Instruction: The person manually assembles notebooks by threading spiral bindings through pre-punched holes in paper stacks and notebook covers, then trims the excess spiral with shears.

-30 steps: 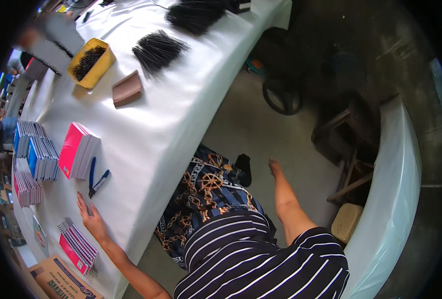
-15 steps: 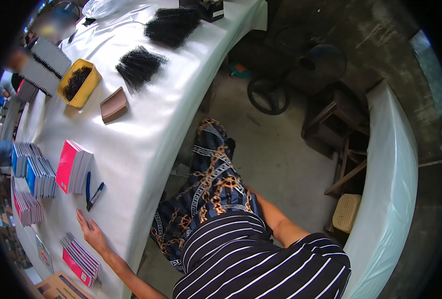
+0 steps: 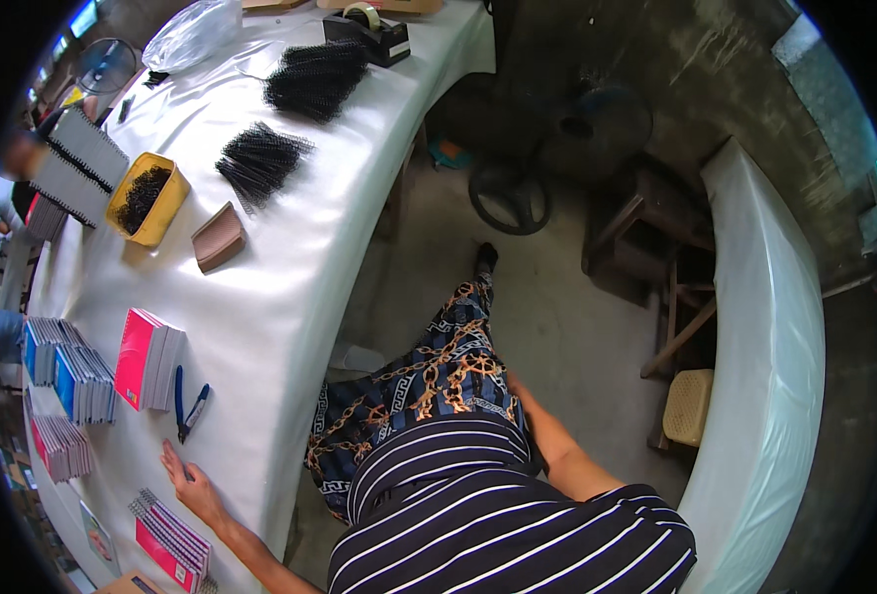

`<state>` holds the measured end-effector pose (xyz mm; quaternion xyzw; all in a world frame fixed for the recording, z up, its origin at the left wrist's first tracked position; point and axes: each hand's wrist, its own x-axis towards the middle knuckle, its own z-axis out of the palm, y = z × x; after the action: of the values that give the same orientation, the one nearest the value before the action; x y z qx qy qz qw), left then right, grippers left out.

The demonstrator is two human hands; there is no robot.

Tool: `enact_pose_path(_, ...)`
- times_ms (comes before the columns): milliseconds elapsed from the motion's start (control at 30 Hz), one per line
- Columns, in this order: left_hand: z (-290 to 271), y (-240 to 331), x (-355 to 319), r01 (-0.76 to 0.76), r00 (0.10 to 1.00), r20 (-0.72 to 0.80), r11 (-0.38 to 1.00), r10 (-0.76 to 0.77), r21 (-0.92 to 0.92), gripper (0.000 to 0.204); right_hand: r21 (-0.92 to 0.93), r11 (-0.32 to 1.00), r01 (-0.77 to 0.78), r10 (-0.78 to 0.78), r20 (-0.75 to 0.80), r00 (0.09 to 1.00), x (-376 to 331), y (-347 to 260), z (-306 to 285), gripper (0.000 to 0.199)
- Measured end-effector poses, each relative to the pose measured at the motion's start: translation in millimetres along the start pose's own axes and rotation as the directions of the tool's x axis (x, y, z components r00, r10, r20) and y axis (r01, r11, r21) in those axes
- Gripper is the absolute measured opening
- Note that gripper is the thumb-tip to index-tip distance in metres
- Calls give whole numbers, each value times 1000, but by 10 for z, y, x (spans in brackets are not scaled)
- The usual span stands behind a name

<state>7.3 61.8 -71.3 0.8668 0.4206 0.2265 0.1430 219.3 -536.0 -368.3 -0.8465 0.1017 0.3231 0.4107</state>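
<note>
My left hand [image 3: 190,487] rests on the white-covered table with its fingers stretched out, holding nothing that I can make out. Just beyond its fingertips lie blue-handled cutters [image 3: 197,410], handles spread apart. A stack of pink-covered notebooks [image 3: 139,358] stands past the cutters. Nearer than the hand, several pink spiral-bound notebooks [image 3: 175,550] lie overlapping. My right arm [image 3: 547,436] hangs down beside the patterned trousers, and its hand is hidden behind them.
Blue notebooks [image 3: 84,384] and more pink ones [image 3: 62,450] are at the table's left. Farther off are a brown curved block [image 3: 219,239], a yellow tub [image 3: 173,203] of black coils, black binding coils [image 3: 260,164] and a tape dispenser [image 3: 391,45]. Stools [image 3: 646,223] and a fan stand right.
My view has shifted, so the table things sit lower in the picture. One foot now shows stretched forward on the floor. My left hand stays on the table near the cutters.
</note>
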Motion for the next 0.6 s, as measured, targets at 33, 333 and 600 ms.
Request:
enact_pose_path(33, 7, -29, -2, -9, 1000, -10, 1000, 9, -6, 57, -14, 1000, -25, 25, 9, 1000, -171, 108, -2, 46)
enact_pose_path(333, 27, -62, -37, -46, 999, 16, 998, 45, 43, 61, -30, 984, -174, 175, 38, 984, -976, 473, 4, 45)
enact_pose_path(600, 25, -22, -87, -49, 998, 29, 996, 47, 72, 64, -66, 991, -116, 119, 40, 992, -778, 105, -182, 44)
